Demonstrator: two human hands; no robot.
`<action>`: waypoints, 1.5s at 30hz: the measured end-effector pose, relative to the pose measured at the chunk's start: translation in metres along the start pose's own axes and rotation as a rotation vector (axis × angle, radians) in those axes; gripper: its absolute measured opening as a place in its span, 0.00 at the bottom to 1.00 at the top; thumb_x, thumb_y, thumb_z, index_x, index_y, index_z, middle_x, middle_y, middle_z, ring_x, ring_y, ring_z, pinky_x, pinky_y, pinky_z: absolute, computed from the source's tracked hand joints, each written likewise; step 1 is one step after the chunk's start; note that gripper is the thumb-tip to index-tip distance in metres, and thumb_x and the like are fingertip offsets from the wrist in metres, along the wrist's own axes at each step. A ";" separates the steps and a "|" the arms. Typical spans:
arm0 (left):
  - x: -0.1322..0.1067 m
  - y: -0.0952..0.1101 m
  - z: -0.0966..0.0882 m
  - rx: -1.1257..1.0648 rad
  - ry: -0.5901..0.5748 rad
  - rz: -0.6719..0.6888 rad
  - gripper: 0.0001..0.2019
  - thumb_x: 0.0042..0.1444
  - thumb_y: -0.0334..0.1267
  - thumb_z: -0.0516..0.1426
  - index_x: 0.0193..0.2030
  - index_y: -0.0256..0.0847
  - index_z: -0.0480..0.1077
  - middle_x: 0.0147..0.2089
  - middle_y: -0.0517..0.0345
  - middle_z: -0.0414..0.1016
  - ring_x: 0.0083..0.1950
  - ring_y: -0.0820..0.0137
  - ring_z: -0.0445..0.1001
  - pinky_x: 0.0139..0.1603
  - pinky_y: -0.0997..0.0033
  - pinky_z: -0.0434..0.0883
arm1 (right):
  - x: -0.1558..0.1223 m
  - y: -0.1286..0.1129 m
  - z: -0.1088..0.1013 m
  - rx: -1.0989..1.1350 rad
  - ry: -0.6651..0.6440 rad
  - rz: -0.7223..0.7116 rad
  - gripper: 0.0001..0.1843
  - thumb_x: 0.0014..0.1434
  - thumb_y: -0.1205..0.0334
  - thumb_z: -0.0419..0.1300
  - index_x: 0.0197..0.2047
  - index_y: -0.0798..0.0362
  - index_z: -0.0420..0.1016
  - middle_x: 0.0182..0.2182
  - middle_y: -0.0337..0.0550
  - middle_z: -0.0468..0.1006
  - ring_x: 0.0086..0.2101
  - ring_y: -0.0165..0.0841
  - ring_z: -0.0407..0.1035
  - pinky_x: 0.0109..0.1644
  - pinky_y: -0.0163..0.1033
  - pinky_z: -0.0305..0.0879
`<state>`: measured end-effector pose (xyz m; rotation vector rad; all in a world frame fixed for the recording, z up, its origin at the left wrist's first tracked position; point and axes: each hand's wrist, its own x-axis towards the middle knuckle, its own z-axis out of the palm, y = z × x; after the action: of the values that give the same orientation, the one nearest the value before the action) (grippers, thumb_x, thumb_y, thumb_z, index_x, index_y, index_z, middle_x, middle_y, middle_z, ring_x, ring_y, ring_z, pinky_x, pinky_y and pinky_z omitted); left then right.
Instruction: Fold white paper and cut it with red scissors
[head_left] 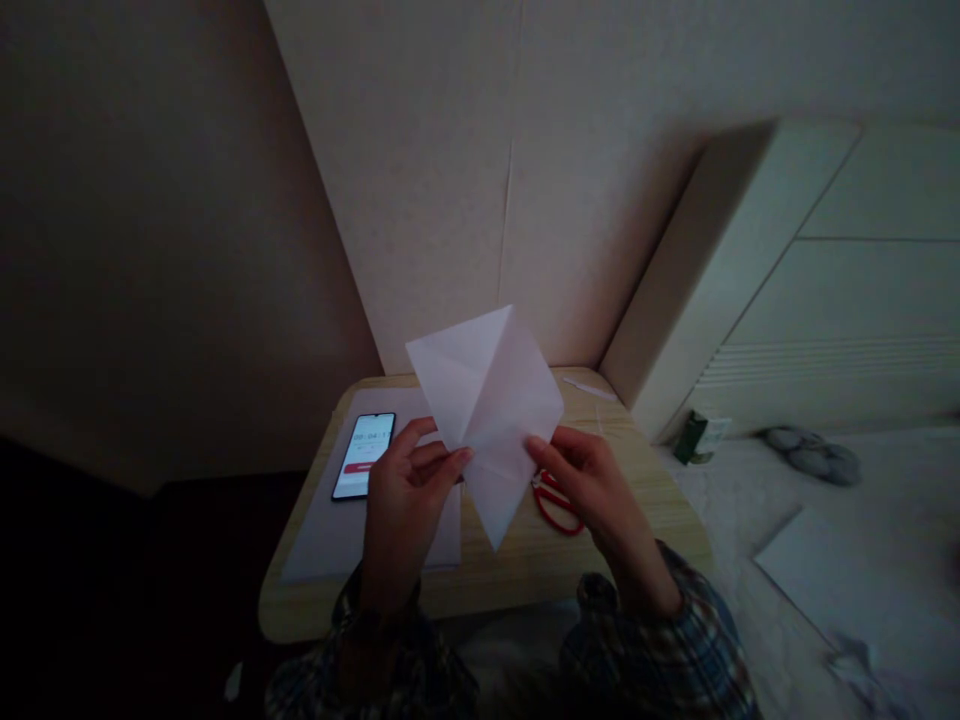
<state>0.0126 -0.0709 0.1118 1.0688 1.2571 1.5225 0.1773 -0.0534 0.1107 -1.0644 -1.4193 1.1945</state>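
Between my two hands, above the small table, is a creased sheet of white paper [487, 400] with a point hanging down at the bottom. My left hand [412, 490] pinches its left edge between thumb and fingers. On the opposite edge, my right hand [589, 475] grips it the same way, thumb on the near face. Below and partly behind my right hand lie scissors with red handles [559, 508]; their blades are hidden by the paper. A lit phone [363, 455] rests left of my left hand on a stack of white sheets [319, 550].
The wooden table [517, 590] has rounded corners and stands against a pale wall [442, 200]. A thin paper strip [590, 388] lies at its back right. To the right, a headboard [847, 250] rises beside a bed, where a green box [691, 437] and a white sheet [817, 570] lie.
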 end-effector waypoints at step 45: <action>0.000 0.002 0.004 -0.151 0.139 0.115 0.12 0.45 0.34 0.64 0.38 0.40 0.69 0.28 0.62 0.80 0.31 0.70 0.78 0.33 0.75 0.75 | -0.021 -0.005 0.019 0.124 -0.196 0.219 0.21 0.52 0.45 0.60 0.21 0.54 0.77 0.17 0.40 0.78 0.22 0.32 0.71 0.30 0.34 0.65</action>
<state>0.0163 -0.0701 0.1144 0.9646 1.1690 1.7761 0.1612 -0.0771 0.1118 -1.0591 -1.3805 1.5603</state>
